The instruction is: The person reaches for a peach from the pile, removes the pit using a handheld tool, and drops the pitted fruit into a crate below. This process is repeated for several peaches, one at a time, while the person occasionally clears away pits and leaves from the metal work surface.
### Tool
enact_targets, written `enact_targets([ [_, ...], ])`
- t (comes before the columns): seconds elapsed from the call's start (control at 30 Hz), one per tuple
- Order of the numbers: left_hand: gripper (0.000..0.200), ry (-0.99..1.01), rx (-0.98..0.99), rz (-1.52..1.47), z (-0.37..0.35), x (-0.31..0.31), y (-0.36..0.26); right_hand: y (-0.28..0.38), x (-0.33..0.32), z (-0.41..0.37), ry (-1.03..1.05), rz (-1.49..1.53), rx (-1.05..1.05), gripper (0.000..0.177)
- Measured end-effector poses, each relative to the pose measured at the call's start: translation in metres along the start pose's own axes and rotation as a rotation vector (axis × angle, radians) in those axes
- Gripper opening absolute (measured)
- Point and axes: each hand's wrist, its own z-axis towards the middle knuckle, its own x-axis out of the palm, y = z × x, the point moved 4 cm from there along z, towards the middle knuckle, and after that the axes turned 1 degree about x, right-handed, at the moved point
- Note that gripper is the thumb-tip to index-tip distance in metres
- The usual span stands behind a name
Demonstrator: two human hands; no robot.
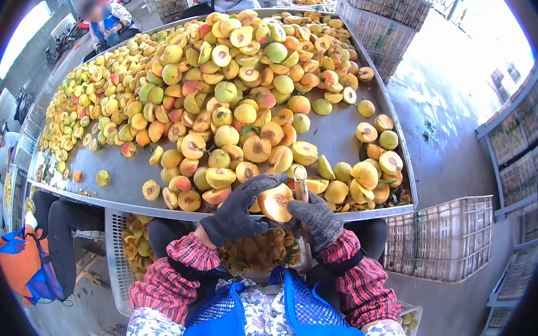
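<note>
My left hand (235, 210), in a dark glove, is closed around a peach half (275, 203) with its cut face turned up. A dark hollow shows at its centre. My right hand (319, 222), in a grey glove, grips a pitting tool (300, 180) with a light handle and a curved metal end pointing up and away from me. The right fingertips touch the peach half's edge. Both hands are at the near edge of a metal table (119, 175). A large heap of halved and whole peaches (224, 92) covers much of it.
Below the table edge, a container (258, 249) holds brownish scraps, and a white crate (118, 263) with peach pieces stands to its left. Another crate (442, 238) is on the floor at right. Stacked crates (379, 37) stand behind. Co-workers (109, 23) sit around the table.
</note>
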Motion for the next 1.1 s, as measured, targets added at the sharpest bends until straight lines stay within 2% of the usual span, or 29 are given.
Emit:
enact_targets([
  [0.03, 0.069, -0.045, -0.033, -0.118, -0.005, 0.004, 0.004, -0.002, 0.004, -0.001, 0.026, 0.009, -0.062, 0.034],
  [0.07, 0.074, -0.090, -0.063, -0.235, -0.010, 0.008, 0.008, -0.002, 0.005, -0.005, 0.004, 0.026, 0.001, 0.037],
  [0.17, 0.080, -0.199, -0.110, -0.611, -0.022, 0.016, 0.009, -0.007, 0.014, -0.015, -0.004, 0.154, -0.008, 0.035],
  [0.27, 0.074, -0.226, -0.264, -0.827, -0.033, 0.025, 0.013, -0.015, 0.023, -0.019, -0.014, 0.355, -0.028, 0.033],
  [0.37, 0.060, -0.328, -0.094, -0.942, -0.031, 0.033, 0.002, -0.018, 0.039, -0.021, -0.026, 0.421, -0.040, 0.032],
  [0.47, 0.050, -0.556, -0.315, -1.031, -0.033, 0.032, 0.010, -0.021, 0.057, -0.032, 0.070, 0.290, 0.000, 0.030],
  [0.53, 0.049, -0.543, -0.298, -1.234, -0.033, 0.023, 0.011, -0.027, 0.056, -0.037, 0.130, 0.125, 0.054, 0.033],
  [0.57, 0.048, -0.535, -0.285, -1.335, -0.030, 0.017, 0.008, -0.026, 0.054, -0.041, 0.138, 0.157, 0.053, 0.035],
  [0.6, 0.044, -0.508, -0.310, -1.704, -0.031, 0.015, 0.000, -0.024, 0.053, -0.045, 0.146, 0.190, 0.051, 0.036],
  [0.63, 0.043, -0.430, -0.311, -1.108, -0.035, 0.006, -0.003, -0.022, 0.050, -0.049, 0.152, 0.224, 0.052, 0.038],
  [0.67, 0.042, -0.339, -0.299, -0.516, -0.041, 0.000, -0.007, -0.021, 0.044, -0.052, 0.162, 0.144, 0.088, 0.043],
  [0.73, 0.042, -0.263, -0.310, -0.218, -0.048, -0.002, -0.008, -0.015, 0.041, -0.055, 0.171, -0.151, 0.042, 0.043],
  [0.77, 0.042, -0.290, -0.338, -0.508, -0.051, 0.000, -0.004, -0.011, 0.042, -0.056, 0.174, -0.297, 0.016, 0.043],
  [0.8, 0.043, -0.312, -0.359, -0.800, -0.054, 0.003, -0.001, -0.001, 0.044, -0.057, 0.127, -0.700, -0.162, 0.043],
  [0.87, 0.046, -0.326, -0.304, -0.707, -0.061, 0.005, -0.002, -0.001, 0.048, -0.058, 0.107, -0.915, -0.285, 0.043],
  [0.97, 0.049, -0.464, -0.365, -1.518, -0.065, 0.016, 0.003, -0.008, 0.053, -0.055, 0.075, -1.071, -0.436, 0.038],
  [1.0, 0.050, -0.517, -0.412, -1.534, -0.066, 0.017, 0.001, -0.009, 0.056, -0.055, 0.058, -1.134, -0.475, 0.036],
  [1.03, 0.049, -0.472, -0.355, -1.542, -0.066, 0.018, 0.001, -0.008, 0.059, -0.055, 0.042, -1.197, -0.515, 0.034],
  [1.1, 0.047, -0.383, -0.242, -1.553, -0.069, 0.019, 0.002, -0.009, 0.062, -0.055, 0.036, -1.193, -0.430, 0.031],
])
